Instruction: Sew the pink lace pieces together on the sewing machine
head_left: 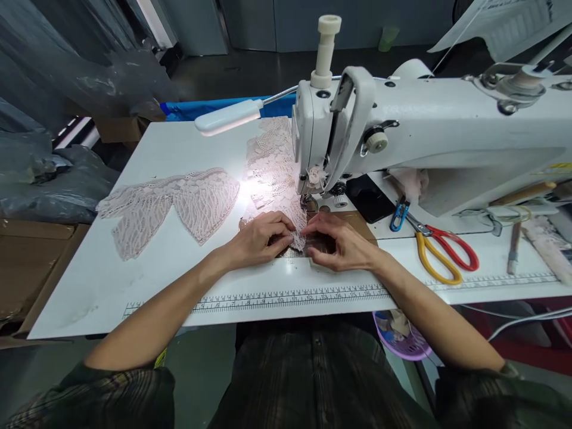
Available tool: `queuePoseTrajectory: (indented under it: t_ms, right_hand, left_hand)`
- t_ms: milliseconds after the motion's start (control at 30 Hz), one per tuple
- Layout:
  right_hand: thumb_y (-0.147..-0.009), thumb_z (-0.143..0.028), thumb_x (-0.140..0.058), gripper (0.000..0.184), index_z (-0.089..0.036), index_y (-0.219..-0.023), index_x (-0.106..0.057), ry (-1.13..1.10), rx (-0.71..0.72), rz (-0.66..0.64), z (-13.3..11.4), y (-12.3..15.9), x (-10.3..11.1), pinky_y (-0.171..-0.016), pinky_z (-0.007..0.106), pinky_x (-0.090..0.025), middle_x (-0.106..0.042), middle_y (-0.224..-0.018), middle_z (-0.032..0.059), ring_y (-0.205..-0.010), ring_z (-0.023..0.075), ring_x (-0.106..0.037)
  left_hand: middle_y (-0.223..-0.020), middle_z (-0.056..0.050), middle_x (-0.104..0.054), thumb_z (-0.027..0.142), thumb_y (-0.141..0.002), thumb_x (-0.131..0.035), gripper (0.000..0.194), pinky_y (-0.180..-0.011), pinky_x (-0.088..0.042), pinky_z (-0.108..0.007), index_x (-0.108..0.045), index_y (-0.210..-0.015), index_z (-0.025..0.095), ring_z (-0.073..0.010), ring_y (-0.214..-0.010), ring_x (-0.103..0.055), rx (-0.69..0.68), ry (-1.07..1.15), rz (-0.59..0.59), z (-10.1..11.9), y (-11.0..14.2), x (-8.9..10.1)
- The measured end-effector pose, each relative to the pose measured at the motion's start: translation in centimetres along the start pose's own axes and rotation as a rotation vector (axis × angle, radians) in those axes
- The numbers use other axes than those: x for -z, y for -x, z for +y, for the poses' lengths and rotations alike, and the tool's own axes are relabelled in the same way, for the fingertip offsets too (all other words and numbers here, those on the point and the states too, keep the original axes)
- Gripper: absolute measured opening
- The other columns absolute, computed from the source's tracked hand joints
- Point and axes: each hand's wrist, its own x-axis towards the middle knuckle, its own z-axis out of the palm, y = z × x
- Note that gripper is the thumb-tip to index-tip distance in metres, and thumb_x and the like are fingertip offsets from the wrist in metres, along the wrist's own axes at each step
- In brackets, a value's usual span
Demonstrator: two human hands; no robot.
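Note:
Pale pink lace fabric (272,158) runs from the back of the table to the needle area of a white sewing machine (313,131). At its near end, my left hand (263,238) pinches the lace between thumb and fingers. My right hand (339,241) is curled at the right edge of the same piece, thumb and fingertips close together on it. Both hands are just in front of the presser foot (310,202), which the machine head partly hides. Another cut lace piece (201,202) lies flat to the left, apart from my hands.
Scissors with red and yellow handles (440,253), blue thread snips (399,215) and a black phone (370,199) lie right of my hands. A printed ruler (290,297) follows the front edge. A lamp (230,117) hangs over the table; cardboard boxes (36,256) stand left.

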Motion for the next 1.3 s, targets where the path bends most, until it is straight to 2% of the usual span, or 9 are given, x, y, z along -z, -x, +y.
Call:
queuePoseTrajectory:
  t_ms: [100,500,633,733,800,900,967,1133,1300]
  right_hand:
    - [-0.085,-0.039,-0.067,0.029,-0.017,-0.103,-0.065,0.048,-0.02,-0.033,-0.5,-0.1,-0.6,-0.088,0.041,-0.048,-0.065,-0.099,0.0091,-0.092,0.0224,-0.061]
    - [-0.089,-0.023,-0.055,0.017,-0.018,-0.08,-0.068,0.035,0.028,0.053,-0.5,-0.3,-1.1,-0.079,0.036,-0.047,-0.066,-0.088,0.007,-0.084,0.0185,-0.061]
    - [-0.09,-0.023,-0.054,0.013,-0.018,-0.096,-0.064,0.003,-0.044,0.119,-0.3,-0.3,-0.7,-0.079,0.033,-0.051,-0.063,-0.09,0.0065,-0.083,0.0171,-0.061]
    - [-0.088,-0.031,-0.06,0.042,-0.015,-0.126,-0.052,0.109,-0.145,0.179,-0.1,-0.3,-0.6,-0.074,0.035,-0.053,-0.061,-0.099,0.0104,-0.08,0.0187,-0.059]
    - [-0.087,-0.036,-0.062,0.05,-0.015,-0.131,-0.049,0.181,-0.158,0.152,-0.1,-0.5,-0.8,-0.073,0.038,-0.054,-0.059,-0.106,0.013,-0.082,0.0209,-0.059]
    - [-0.094,-0.032,-0.054,0.021,-0.018,-0.108,-0.061,0.221,-0.094,0.111,-0.2,-0.8,-1.3,-0.079,0.04,-0.054,-0.059,-0.106,0.0126,-0.091,0.0228,-0.061]
    - [-0.097,-0.027,-0.048,0.018,-0.018,-0.099,-0.064,0.2,-0.056,0.125,-0.3,-0.8,-1.4,-0.082,0.038,-0.053,-0.059,-0.105,0.0122,-0.093,0.0219,-0.061]
    - [-0.096,-0.029,-0.049,0.024,-0.017,-0.106,-0.067,0.204,-0.111,0.163,0.1,-0.2,-0.4,-0.076,0.034,-0.052,-0.063,-0.1,0.0103,-0.082,0.0186,-0.06]
    - [-0.093,-0.019,-0.049,0.033,-0.019,-0.119,-0.068,0.306,-0.078,0.082,1.1,0.3,0.3,-0.077,0.034,-0.052,-0.063,-0.106,0.0107,-0.085,0.0194,-0.061]
  left_hand:
    - [-0.101,-0.01,-0.066,0.022,-0.092,-0.057,0.019,-0.074,-0.055,-0.031,-0.067,-0.077,0.014,-0.0171,-0.087,-0.065,0.046,0.05,0.021,0.1,0.0,-0.1]
    - [-0.097,-0.01,-0.068,0.02,-0.09,-0.061,0.014,-0.07,-0.056,-0.029,-0.064,-0.079,0.014,-0.0158,-0.082,-0.067,-0.055,0.047,0.106,-0.4,-0.1,0.0]
    - [-0.098,-0.009,-0.068,0.021,-0.096,-0.055,0.013,-0.076,-0.057,-0.029,-0.06,-0.085,0.015,-0.0156,-0.089,-0.068,-0.013,0.02,0.289,-0.4,-0.3,-0.3]
    - [-0.097,-0.008,-0.069,0.025,-0.098,-0.054,0.015,-0.078,-0.058,-0.029,-0.058,-0.086,0.016,-0.015,-0.091,-0.068,0.026,0.034,0.373,-0.3,-0.4,-0.4]
    - [-0.097,-0.008,-0.07,0.027,-0.099,-0.052,0.018,-0.076,-0.059,-0.029,-0.058,-0.086,0.016,-0.0146,-0.09,-0.069,0.011,0.023,0.358,-0.2,-0.4,-0.4]
    - [-0.101,-0.01,-0.07,0.036,-0.097,-0.058,0.021,-0.078,-0.061,-0.031,-0.06,-0.091,0.016,-0.0171,-0.095,-0.069,-0.098,-0.046,0.31,-0.3,-0.5,-0.4]
    - [-0.104,-0.011,-0.071,0.043,-0.09,-0.067,0.029,-0.08,-0.061,-0.036,-0.062,-0.098,0.016,-0.0205,-0.098,-0.069,-0.208,-0.15,0.25,-0.5,-0.5,-0.3]
    - [-0.092,-0.006,-0.073,0.018,-0.092,-0.063,0.003,-0.072,-0.063,-0.03,-0.065,-0.09,0.016,-0.0158,-0.085,-0.071,-0.268,-0.28,0.266,-0.5,-0.4,-0.3]
    - [-0.099,-0.008,-0.074,0.011,-0.089,-0.065,0.004,-0.073,-0.065,-0.026,-0.066,-0.091,0.014,-0.0153,-0.09,-0.073,-0.319,-0.213,0.273,-0.3,-0.4,-0.4]
